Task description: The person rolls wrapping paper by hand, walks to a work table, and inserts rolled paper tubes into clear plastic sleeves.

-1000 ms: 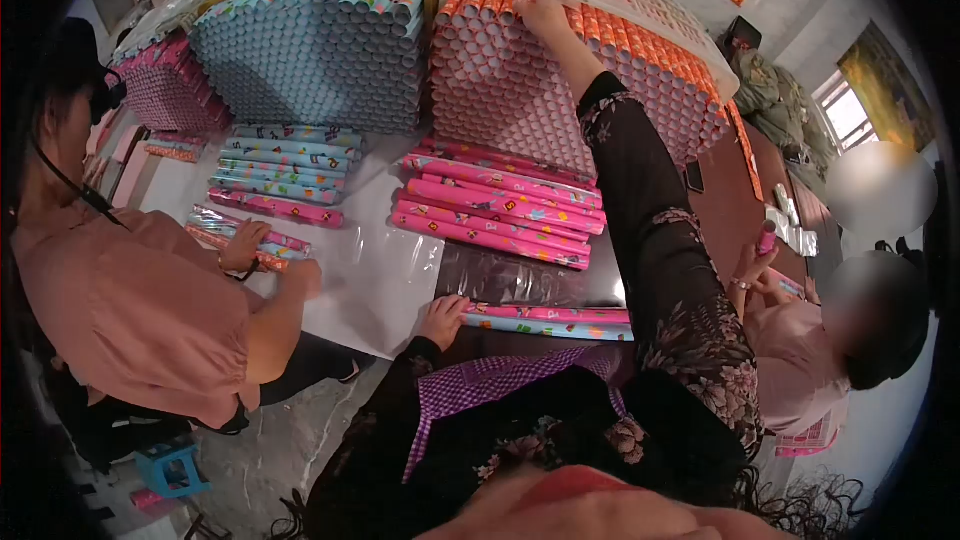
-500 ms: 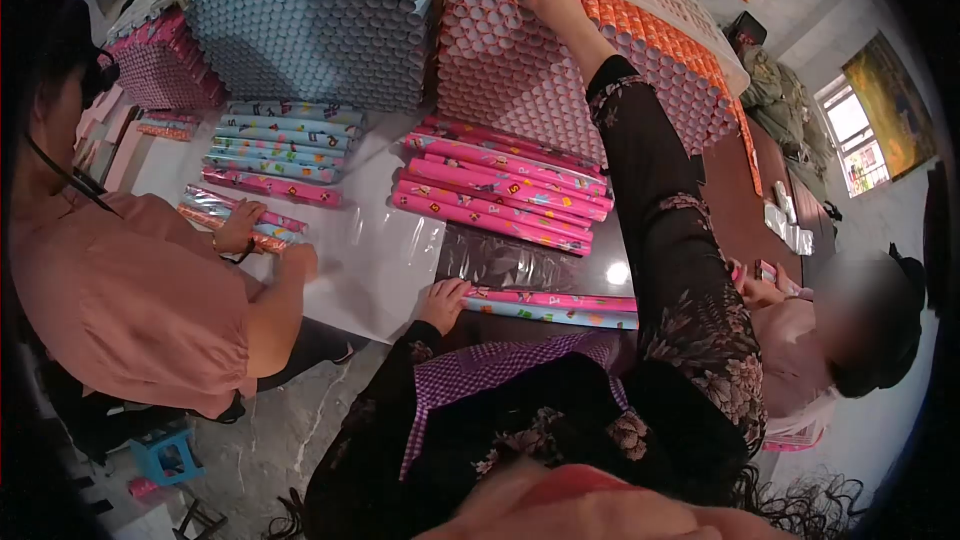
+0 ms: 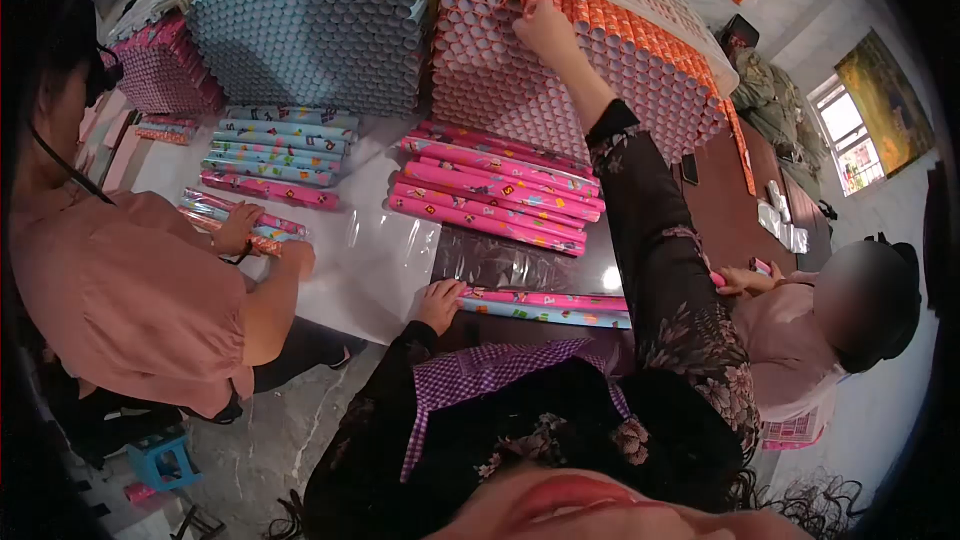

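Note:
My right hand (image 3: 545, 28) reaches up to the big stack of orange rolls (image 3: 640, 70), its fingers bent at the open roll ends near the top; what they hold, if anything, is hidden. Down at the table edge, my left hand (image 3: 440, 304) rests at the left ends of a pink roll (image 3: 550, 298) and a light blue roll (image 3: 550, 315), which lie side by side. Its fingers are partly spread over the ends. Behind these two rolls lies clear plastic film (image 3: 500, 260), with a pile of pink rolls (image 3: 495, 202) beyond it.
Blue rolls (image 3: 305, 40) and pink rolls (image 3: 165, 70) are stacked at the back left. A small blue pile (image 3: 280, 150) lies before them. A co-worker at left (image 3: 140, 290) handles rolls; another sits at right (image 3: 790, 340). A phone (image 3: 690, 169) lies beside the orange stack.
My right hand has shifted slightly down and its fingers have bent over the front of the orange stack. My left hand stays at the roll ends. The right co-worker's hands have moved.

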A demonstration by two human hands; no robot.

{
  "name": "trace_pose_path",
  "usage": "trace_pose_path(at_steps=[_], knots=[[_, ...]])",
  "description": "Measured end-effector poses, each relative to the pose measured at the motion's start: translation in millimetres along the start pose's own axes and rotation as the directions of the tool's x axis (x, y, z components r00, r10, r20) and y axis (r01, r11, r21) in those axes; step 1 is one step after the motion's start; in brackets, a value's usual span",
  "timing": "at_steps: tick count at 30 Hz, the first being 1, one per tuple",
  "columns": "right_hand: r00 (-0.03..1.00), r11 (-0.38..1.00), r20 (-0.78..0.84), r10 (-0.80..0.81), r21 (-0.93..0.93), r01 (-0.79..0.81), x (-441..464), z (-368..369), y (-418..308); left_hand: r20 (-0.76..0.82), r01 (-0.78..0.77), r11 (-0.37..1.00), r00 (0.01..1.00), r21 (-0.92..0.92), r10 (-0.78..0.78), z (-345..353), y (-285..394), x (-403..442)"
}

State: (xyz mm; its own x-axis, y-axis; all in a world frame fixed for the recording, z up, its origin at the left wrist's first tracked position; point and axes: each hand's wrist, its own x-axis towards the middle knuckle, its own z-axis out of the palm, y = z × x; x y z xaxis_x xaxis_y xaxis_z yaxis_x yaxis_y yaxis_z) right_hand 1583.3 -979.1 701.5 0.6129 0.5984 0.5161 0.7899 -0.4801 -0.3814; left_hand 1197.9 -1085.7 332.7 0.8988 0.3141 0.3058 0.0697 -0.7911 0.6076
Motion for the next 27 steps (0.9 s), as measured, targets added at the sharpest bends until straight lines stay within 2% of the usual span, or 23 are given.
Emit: trace_pose_path(at_steps=[1,3,4,6,8,10,11,12,14,15,17,18,20,21,23,26,27], knots=[[0.999,0.999,0.011,0.039,0.035,-0.039,-7,-1,-1,0.019,0.002,1.0,1.0,-0.009,-0.002,-1,0,-3],[0.983,0.947,-0.176,-0.048,0.304,0.101,-7,13,15,0.012,-0.035,0.999,0.999,-0.016,0.036,12,-14,0],[0.996,0.934,-0.053,0.069,0.354,-0.046,-10,1,10,0.005,-0.03,0.999,1.0,-0.024,0.031,9,-12,7],[0.944,0.831,0.255,0.207,0.463,-0.308,8,24,43,0.023,0.019,0.998,1.0,-0.053,-0.018,1,-1,1],[0.936,0.777,0.264,0.233,0.529,-0.343,5,27,48,0.024,0.011,0.999,1.0,-0.044,-0.01,1,-2,0],[0.786,0.546,0.573,0.233,0.592,-0.593,-8,-14,12,0.018,-0.001,0.999,1.0,-0.039,0.001,0,-1,3],[0.735,0.552,0.622,0.271,0.525,-0.648,-5,-15,8,-0.004,-0.016,1.0,1.0,-0.006,0.016,-1,-1,3],[0.734,0.552,0.623,0.271,0.524,-0.649,-3,-12,7,-0.028,-0.028,0.999,0.999,0.028,0.028,-1,0,3],[0.68,0.304,0.657,0.324,0.609,-0.733,2,-10,0,-0.022,-0.018,0.999,1.0,0.032,0.018,-1,1,3],[0.68,0.303,0.658,0.323,0.608,-0.733,4,-9,-4,-0.016,-0.01,0.999,1.0,0.036,0.011,-1,1,3],[0.639,0.111,0.67,0.377,0.653,-0.749,9,-6,-6,-0.018,-0.012,0.999,1.0,0.036,0.013,0,0,4],[0.639,0.108,0.67,0.379,0.653,-0.749,10,-5,-4,-0.021,-0.016,0.999,1.0,0.035,0.017,1,-1,4],[0.689,-0.1,0.687,0.231,0.721,-0.685,15,3,5,-0.002,-0.013,0.999,1.0,0.042,0.013,-1,0,5],[0.687,-0.102,0.689,0.231,0.719,-0.687,21,13,14,0.013,-0.009,0.999,1.0,0.049,0.008,-2,2,5],[0.659,-0.382,0.75,0.055,0.625,-0.681,34,30,30,0.01,-0.001,1.0,1.0,0.027,0.001,-1,0,5],[0.666,-0.39,0.733,0.14,0.659,-0.643,33,31,32,0.004,0.009,1.0,1.0,0.015,-0.009,2,-3,3],[0.681,-0.44,0.711,0.176,0.676,-0.592,32,34,30,-0.001,0.01,1.0,1.0,0.026,-0.01,4,-3,3]])
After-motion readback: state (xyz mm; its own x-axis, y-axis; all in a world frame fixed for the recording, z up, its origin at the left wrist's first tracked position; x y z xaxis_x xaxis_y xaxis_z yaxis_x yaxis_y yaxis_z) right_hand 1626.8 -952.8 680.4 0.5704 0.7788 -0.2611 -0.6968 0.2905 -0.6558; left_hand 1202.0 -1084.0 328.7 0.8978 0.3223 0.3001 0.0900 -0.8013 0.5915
